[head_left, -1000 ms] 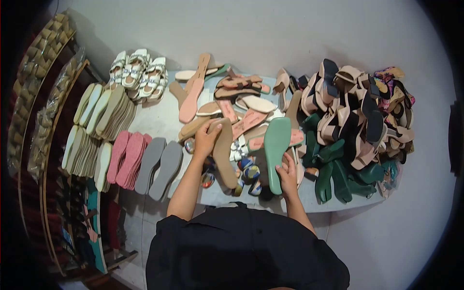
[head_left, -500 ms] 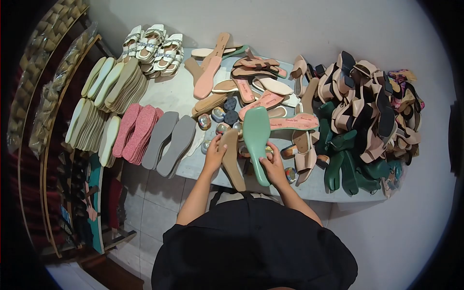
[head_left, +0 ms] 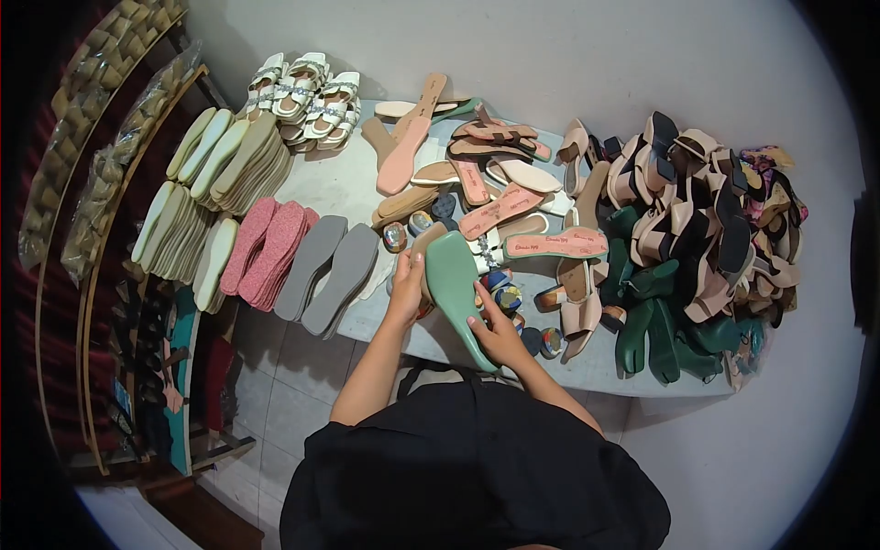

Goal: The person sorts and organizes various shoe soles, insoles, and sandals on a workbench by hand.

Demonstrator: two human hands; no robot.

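My left hand [head_left: 405,291] is closed on the edge of a tan insole [head_left: 425,242], most of which is hidden behind a green insole [head_left: 451,280]. The fingers of my right hand [head_left: 500,335] grip the green insole along its right edge, near the narrow end. Both pieces are held above the table's front edge, the green one overlapping the tan one, its wide end pointing away from me. Beyond them lies a pink printed insole [head_left: 555,243]. Round multicoloured heels [head_left: 507,297] sit just right of the green insole.
Stacks of pink insoles [head_left: 266,252] and grey insoles [head_left: 339,275] stand on the left. White sandals [head_left: 301,92] are at the back left. Dark green shoe lasts [head_left: 655,335] and piled beige heeled sandals [head_left: 706,202] fill the right. A shelf rack [head_left: 110,238] rises at far left.
The green insole has moved left and tilted, and now covers most of the tan insole. My right hand has come left with it, closer to my left hand. The view has shifted slightly.
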